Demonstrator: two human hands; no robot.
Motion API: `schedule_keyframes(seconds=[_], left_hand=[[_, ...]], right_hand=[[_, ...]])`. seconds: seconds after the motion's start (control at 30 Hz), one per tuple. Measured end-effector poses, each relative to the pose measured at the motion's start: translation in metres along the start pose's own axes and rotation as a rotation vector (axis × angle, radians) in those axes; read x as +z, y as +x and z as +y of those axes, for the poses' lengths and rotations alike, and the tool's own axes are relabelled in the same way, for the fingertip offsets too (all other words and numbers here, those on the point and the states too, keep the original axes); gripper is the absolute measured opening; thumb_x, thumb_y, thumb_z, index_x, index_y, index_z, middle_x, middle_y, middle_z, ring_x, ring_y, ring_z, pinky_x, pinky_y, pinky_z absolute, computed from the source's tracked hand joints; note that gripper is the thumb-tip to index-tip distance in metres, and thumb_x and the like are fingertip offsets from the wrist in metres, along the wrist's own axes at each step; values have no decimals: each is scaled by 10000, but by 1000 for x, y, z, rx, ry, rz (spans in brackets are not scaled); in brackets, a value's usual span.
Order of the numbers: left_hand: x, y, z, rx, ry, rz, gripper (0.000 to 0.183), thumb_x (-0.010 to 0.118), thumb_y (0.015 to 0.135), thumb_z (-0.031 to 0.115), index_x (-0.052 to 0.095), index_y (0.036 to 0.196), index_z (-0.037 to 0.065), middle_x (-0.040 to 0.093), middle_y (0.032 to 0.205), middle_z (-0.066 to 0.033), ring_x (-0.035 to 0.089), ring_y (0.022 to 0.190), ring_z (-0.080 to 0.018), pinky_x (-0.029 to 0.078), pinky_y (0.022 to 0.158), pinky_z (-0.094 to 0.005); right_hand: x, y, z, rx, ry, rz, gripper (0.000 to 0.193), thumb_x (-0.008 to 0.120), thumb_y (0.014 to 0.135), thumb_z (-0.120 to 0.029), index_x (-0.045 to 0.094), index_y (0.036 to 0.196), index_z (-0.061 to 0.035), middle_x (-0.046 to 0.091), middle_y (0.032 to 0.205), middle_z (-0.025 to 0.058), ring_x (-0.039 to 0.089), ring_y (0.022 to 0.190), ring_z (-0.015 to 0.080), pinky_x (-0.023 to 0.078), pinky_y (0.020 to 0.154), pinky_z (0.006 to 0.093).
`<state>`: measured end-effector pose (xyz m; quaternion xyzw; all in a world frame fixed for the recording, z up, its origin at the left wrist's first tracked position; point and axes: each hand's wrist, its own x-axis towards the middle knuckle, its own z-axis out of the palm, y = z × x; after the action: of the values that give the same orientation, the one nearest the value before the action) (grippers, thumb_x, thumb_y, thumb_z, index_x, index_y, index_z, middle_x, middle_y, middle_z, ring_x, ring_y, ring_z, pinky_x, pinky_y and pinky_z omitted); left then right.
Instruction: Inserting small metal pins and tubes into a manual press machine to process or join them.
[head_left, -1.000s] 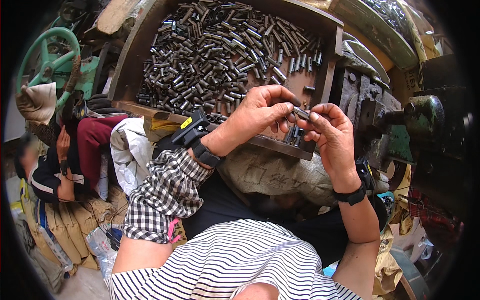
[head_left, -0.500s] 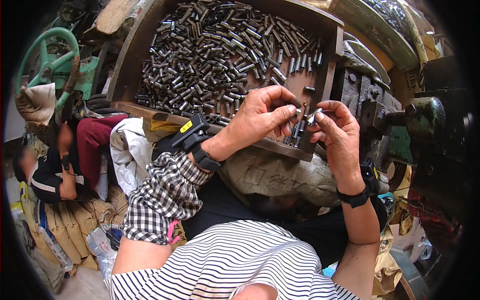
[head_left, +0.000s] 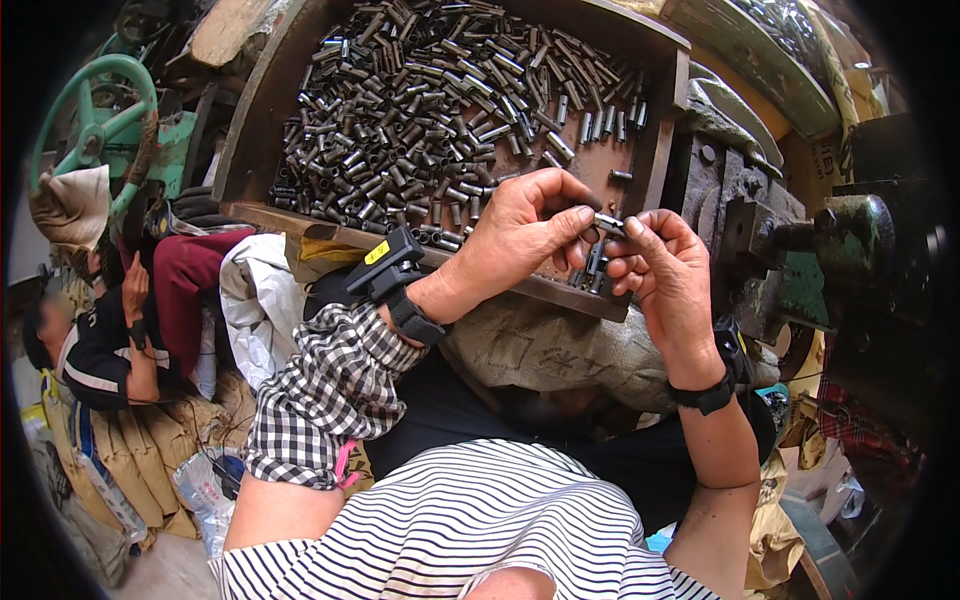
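Workpiece: one small metal piece, slim and shiny, located right of centre in the frame, above the lower right corner of the tray; whether it is a single part or two parts meeting is too small to tell.
Left hand: closed in a pinch; thumb and fingers grip the left end of the small metal piece.
Right hand: closed in a pinch; thumb and forefinger grip the right end of the same piece, the other fingers curled beneath.
Tray: shallow, brown, with raised walls, upper centre of the frame.
Tray contents: a dense heap of metal sleeves at left and top; a short row of cylinders at right; several dark pieces just below the fingertips.
Wrist fittings: black band with a yellow-marked box on the left wrist; black band on the right.
Clothing: checked sleeve on the left forearm; striped shirt, lower centre.
Sack: pale, below the tray.
Machine: dark and green, right side.
Handwheel: green, upper left, cloth hanging at its lower rim.
Co-worker: seated, left side, one hand raised.
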<state>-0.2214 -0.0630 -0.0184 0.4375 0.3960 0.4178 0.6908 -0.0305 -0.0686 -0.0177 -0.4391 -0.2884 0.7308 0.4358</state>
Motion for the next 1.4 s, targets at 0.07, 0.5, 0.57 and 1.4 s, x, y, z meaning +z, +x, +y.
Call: schedule_keyframes(seconds=[0.07,0.5,0.57,1.4], left_hand=[[2,-1,3,-29,5,0,179,545,924,123,538,1017,-29,617,755,-37,608,606,-69,490,508,-185],[6,-7,11,282,493,-35,226,614,873,88,573,1063,-28,652,736,-72,640,607,-96,486,489,-179],[5,-11,30,-255,150,-256,233,613,866,61,551,1070,-31,646,714,-69,630,589,-93,480,464,-186],[-51,-13,9,354,1206,52,238,666,738,77,567,947,21,577,794,-130,610,742,-292,497,637,-353]], right_hand=[[1,1,0,35,27,3,144,609,890,-139,518,926,-34,659,767,113,653,604,128,502,466,192],[-8,0,-8,124,139,-107,122,621,873,-104,516,890,-43,656,739,109,630,549,106,477,416,183],[-17,3,-15,212,111,-373,131,632,862,-95,511,868,-44,646,700,106,617,518,103,471,397,186],[42,8,1,-666,-2102,-472,113,600,685,-60,626,795,-75,590,814,89,554,913,254,309,949,512]])
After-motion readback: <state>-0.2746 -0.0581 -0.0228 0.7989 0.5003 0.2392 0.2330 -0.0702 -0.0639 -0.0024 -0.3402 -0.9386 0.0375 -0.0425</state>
